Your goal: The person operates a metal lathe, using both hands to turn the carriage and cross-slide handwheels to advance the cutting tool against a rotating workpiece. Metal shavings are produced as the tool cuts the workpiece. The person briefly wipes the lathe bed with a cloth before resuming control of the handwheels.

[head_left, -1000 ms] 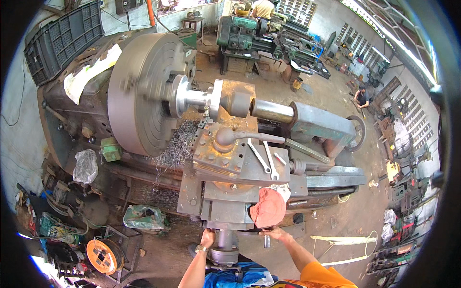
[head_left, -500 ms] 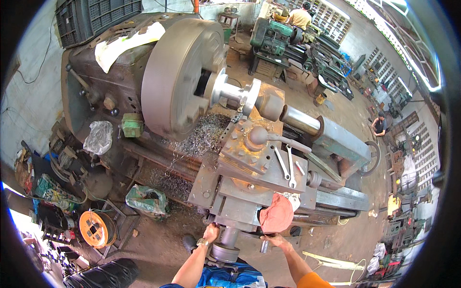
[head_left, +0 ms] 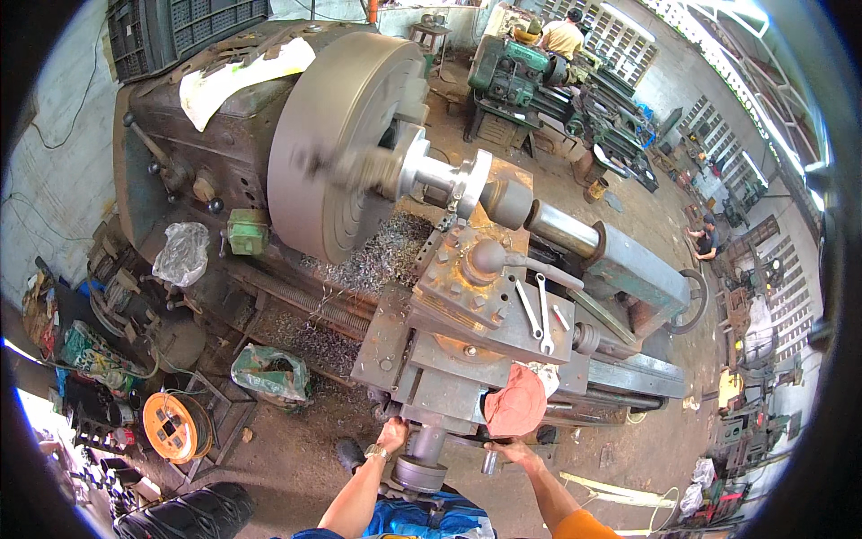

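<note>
The left hand (head_left: 392, 435) curls at the near edge of the lathe's cross slide (head_left: 442, 388), left of a round hub (head_left: 420, 469), while the right hand (head_left: 514, 449) bends around the right end of a dark crank bar (head_left: 465, 440); I cannot tell how tightly either is closed. Just beyond the right hand lies a reddish cloth (head_left: 514, 402), with wrenches (head_left: 545, 328) farther off. At far left, a blurred chuck (head_left: 310, 153) adjoins a shiny flanged workpiece (head_left: 437, 172).

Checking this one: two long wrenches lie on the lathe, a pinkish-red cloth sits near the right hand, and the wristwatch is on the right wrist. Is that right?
Not quite: the head view shows the wristwatch on the wrist of the left hand. The two long wrenches do lie on the lathe, with the pinkish-red cloth near the right hand.
</note>
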{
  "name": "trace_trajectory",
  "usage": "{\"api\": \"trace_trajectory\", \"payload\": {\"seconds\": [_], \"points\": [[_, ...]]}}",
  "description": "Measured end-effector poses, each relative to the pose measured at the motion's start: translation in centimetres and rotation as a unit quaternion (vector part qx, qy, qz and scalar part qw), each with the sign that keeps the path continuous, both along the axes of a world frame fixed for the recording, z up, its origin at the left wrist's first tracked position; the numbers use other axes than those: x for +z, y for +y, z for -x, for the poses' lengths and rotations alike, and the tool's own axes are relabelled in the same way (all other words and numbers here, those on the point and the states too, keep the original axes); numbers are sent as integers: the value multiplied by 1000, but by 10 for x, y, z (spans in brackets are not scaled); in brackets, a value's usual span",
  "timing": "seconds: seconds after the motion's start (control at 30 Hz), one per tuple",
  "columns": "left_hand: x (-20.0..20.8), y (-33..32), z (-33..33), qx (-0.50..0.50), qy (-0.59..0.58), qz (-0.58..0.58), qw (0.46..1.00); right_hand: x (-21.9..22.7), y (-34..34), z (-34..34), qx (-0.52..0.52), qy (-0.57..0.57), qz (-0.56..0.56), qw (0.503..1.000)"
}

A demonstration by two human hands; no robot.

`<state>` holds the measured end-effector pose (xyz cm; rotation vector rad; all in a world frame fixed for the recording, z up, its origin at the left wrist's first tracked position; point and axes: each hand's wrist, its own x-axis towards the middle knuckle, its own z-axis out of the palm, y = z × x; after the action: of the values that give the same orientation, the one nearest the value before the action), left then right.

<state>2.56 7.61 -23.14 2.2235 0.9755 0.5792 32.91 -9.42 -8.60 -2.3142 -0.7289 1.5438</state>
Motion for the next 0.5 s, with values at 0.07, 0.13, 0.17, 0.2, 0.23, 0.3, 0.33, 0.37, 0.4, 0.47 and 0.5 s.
{"api": "trace_trajectory", "payload": {"seconds": [0.07, 0.13, 0.17, 0.2, 0.23, 0.3, 0.33, 0.37, 0.4, 0.47, 0.5], "points": [[-9, -2, -3, 28, -57, 7, 998, 6, 1, 2, 4, 16, -21, 1000], [-23, -4, -5, 31, -59, -5, 998, 16, 4, 5, 4, 10, -24, 1000], [-30, -5, -6, 20, -32, -20, 999, 22, 6, 8, 2, 3, -20, 1000], [-37, -6, -7, 8, -6, -34, 999, 27, 8, 10, 4, -13, -17, 1000], [-43, -7, -9, 26, 11, 4, 1000, 32, 12, 13, -1, -8, -21, 1000], [-50, -10, -11, 61, 46, 81, 994, 42, 17, 19, -1, -18, -28, 999], [-49, -9, -14, 80, 61, 116, 988, 45, 20, 21, 0, -32, -27, 999], [-45, -6, -17, 98, 77, 151, 981, 47, 23, 24, -1, -51, -25, 998], [-37, -5, -17, 114, 94, 187, 971, 48, 24, 26, 4, -70, -5, 998], [-13, 0, -17, 125, 91, 269, 951, 47, 25, 27, 7, -48, 42, 998], [2, 5, -11, 119, 71, 314, 939, 44, 24, 26, 9, -52, 68, 996]]}}
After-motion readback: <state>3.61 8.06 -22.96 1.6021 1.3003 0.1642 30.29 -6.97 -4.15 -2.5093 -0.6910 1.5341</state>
